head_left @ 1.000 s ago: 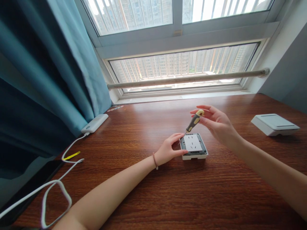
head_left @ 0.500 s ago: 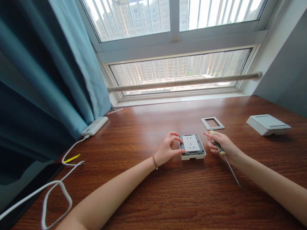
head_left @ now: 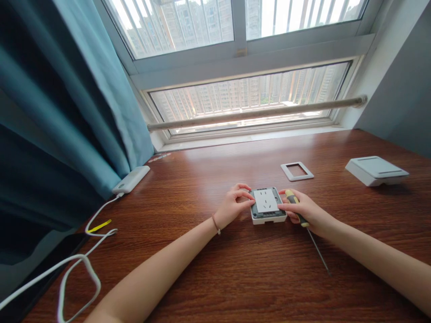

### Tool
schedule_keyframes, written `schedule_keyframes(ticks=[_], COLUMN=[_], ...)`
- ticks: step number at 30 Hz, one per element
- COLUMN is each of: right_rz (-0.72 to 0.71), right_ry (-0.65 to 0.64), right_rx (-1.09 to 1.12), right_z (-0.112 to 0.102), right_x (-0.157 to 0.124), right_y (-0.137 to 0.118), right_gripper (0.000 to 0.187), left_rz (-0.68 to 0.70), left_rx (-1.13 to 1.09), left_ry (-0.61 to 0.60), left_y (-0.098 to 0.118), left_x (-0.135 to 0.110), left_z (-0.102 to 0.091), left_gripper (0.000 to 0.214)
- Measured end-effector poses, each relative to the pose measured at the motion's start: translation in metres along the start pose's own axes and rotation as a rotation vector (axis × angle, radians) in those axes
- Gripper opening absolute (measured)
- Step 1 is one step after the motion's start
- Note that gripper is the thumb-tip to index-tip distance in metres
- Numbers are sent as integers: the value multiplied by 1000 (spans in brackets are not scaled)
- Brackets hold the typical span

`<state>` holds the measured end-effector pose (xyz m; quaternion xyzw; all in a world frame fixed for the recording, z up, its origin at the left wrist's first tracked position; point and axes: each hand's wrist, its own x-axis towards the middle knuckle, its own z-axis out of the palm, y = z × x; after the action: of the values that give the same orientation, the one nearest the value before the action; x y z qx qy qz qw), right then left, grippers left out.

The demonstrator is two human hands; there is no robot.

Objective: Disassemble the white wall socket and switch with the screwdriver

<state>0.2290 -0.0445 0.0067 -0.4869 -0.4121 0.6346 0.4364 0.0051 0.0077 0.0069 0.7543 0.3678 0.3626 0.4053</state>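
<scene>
A wall socket (head_left: 266, 201) with a white face and grey frame sits in a white mounting box (head_left: 269, 220) on the wooden table. My left hand (head_left: 235, 201) grips the socket's left side, thumb and fingers bent against its edge. My right hand (head_left: 308, 210) is closed round the yellow and black handle of a screwdriver (head_left: 296, 207), whose shaft points down toward me, away from the socket. The thumb and a finger of that hand also touch the socket's right edge. A white cover frame (head_left: 296, 171) lies flat just behind, to the right.
A white switch or socket box (head_left: 377, 170) rests at the right of the table (head_left: 188, 264). By the blue curtain (head_left: 101, 89) lies a white power bank (head_left: 132, 179) with a white cable (head_left: 88, 264) and yellow tie (head_left: 100, 225). A window (head_left: 252, 98) stands behind.
My right hand, holding the screwdriver, has moved left until its fingers touch the socket. My left thumb has shifted slightly back along the socket's left edge. The view has tilted a little.
</scene>
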Motion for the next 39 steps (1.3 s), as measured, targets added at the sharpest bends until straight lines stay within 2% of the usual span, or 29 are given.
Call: schedule_keyframes(ticks=[9,20,28,39], right_rz=[-24,-24,-23,-34], right_ry=[-2,-5,-9,-10], right_rx=[-50,-63,-67,-81], right_z=[-3,-3,-1,-1], right_x=[2,2,1,2], right_y=[4,5,2,3], right_gripper=[44,44,46,46], left_rz=[15,-22,45,41], left_rx=[44,-100,66,85], left_ry=[80,59,5,66], left_y=[5,-1,5,7], left_x=[-2,-1,-2,-1], left_z=[5,6,0,5], left_gripper=[7,12,7,6])
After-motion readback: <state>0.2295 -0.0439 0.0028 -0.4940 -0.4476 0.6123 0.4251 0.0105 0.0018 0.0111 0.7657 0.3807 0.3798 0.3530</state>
